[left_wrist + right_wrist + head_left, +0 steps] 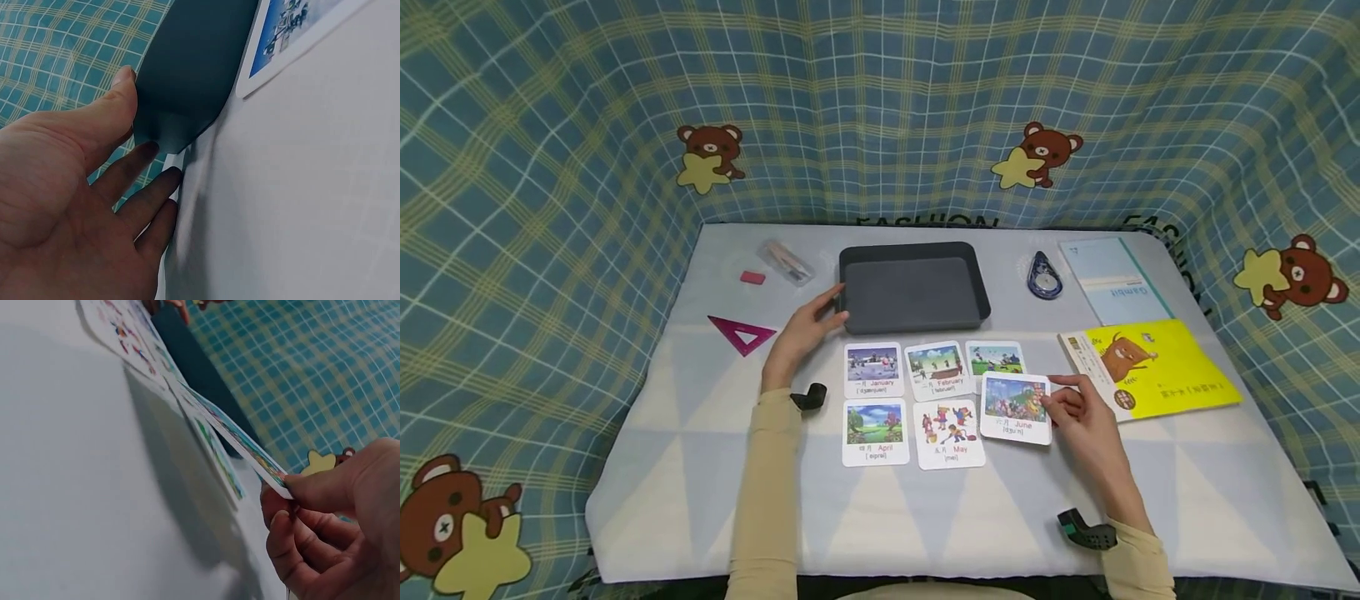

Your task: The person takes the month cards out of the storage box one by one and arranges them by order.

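Observation:
My right hand (1086, 425) pinches the right edge of a white picture card marked June (1015, 408) between thumb and fingers. In the right wrist view that card (250, 450) is tilted and raised off the table at the held edge. It covers the lower part of a green picture card (995, 357), hiding its label. Cards marked January (872, 367) and February (936, 371) lie in the upper row, April (876, 429) and May (950, 433) below. My left hand (801, 337), fingers fairly straight, touches the left near corner of a dark grey tray (913, 323).
Left of the tray lie a clear case (786, 262), a pink eraser (752, 277) and a magenta set square (741, 335). To its right are a correction tape (1044, 277), a pale blue notebook (1108, 279) and a yellow book (1180, 371). Plaid curtain surrounds the table.

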### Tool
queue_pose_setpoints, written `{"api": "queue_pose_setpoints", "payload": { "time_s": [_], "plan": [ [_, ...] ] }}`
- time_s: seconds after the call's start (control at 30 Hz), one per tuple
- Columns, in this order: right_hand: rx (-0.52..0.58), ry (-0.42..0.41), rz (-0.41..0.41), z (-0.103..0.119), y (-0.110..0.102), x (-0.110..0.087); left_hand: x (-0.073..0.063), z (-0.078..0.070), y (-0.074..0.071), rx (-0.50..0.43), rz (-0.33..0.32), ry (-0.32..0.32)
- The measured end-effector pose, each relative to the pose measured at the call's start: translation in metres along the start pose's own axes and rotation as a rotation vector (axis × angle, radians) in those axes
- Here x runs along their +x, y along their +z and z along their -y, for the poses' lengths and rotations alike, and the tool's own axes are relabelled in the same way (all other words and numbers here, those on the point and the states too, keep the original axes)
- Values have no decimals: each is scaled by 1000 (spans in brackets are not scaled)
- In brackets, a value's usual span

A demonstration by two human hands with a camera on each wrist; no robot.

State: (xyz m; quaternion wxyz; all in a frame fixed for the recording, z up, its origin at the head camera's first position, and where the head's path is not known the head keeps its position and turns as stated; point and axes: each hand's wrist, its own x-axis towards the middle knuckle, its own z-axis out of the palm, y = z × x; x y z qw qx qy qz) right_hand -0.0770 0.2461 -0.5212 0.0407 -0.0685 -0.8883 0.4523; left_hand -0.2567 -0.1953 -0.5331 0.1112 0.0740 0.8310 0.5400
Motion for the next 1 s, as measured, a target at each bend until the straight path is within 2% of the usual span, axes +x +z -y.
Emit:
{"api": "queue_pose_setpoints", "payload": {
  "time_s": [0.13, 0.27, 0.43, 0.6, 0.8, 0.93, 1.0],
  "plan": [
    [-28, -41, 44, -8, -1, -8, -2, 1, -5, -8, -8, -6],
    [-109, -133, 78, -11, 8, -7, -4, 2, -8, 1, -21, -21],
    [-251, -246, 75, -9, 14, -3, -7, 4, -7, 9, -26, -30],
    [-351, -305, 70, -9, 8, 1, -9, 7, -4, -7, -21, -22],
    [-335, -270, 90, -2, 8, 15, -12, 7, 0, -5, -24, -54],
    [-282, -240, 90, 15, 15, 38, -13, 6, 6, 14, -12, -72],
    [-248, -262, 86, 25, 20, 54, -11, 5, 10, 32, -14, -44]
  ]
}}
